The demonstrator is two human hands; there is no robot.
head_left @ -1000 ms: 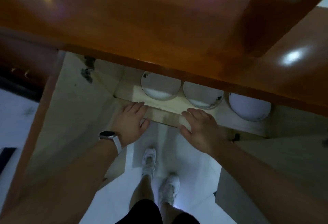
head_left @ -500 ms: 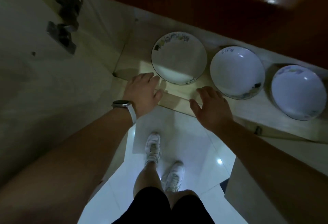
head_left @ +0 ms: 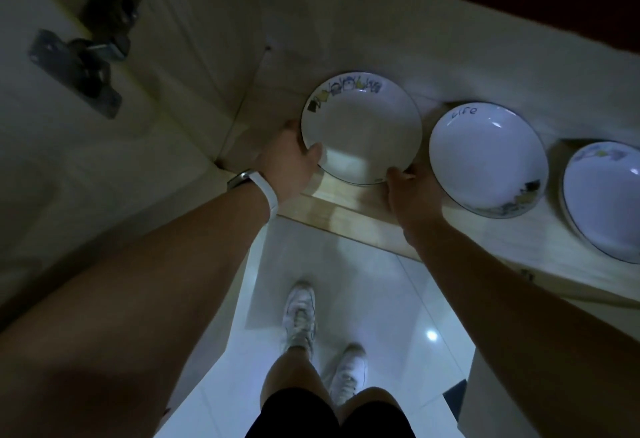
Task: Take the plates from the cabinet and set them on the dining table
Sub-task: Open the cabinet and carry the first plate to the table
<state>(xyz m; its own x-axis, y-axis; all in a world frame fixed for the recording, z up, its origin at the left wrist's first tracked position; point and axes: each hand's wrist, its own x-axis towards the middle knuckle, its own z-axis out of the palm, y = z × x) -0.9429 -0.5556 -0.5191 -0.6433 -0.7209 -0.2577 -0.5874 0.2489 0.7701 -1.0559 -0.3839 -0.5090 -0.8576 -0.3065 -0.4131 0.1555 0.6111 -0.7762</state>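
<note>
– White plates on wood, right? How many?

– Three, in a row on the pale wood shelf [head_left: 346,210] inside the cabinet [head_left: 346,21]. The left plate [head_left: 362,129] has little pictures along its far rim. The middle plate [head_left: 488,160] sits just beside it and has blue writing on it. The right plate [head_left: 602,195] is partly cut off at the side of the view.

– Which one do you have?

– The left plate. My left hand [head_left: 287,163] holds its left rim, with my thumb on top and my fingers round the far side. My right hand [head_left: 412,191] holds the near right rim, thumb on the edge. My other fingers there curl down between the left plate and the middle plate, so I can't see their tips.

– Is it up off the shelf?

– I cannot tell. It is near the front edge of the shelf, and it is dark in here.

– What else do you see?

– A white band [head_left: 265,189] on my left wrist. A dark metal hinge [head_left: 93,35] on the open door [head_left: 86,195] to my left. Down below, my white shoes [head_left: 299,313] on the shiny pale floor [head_left: 363,274].
</note>
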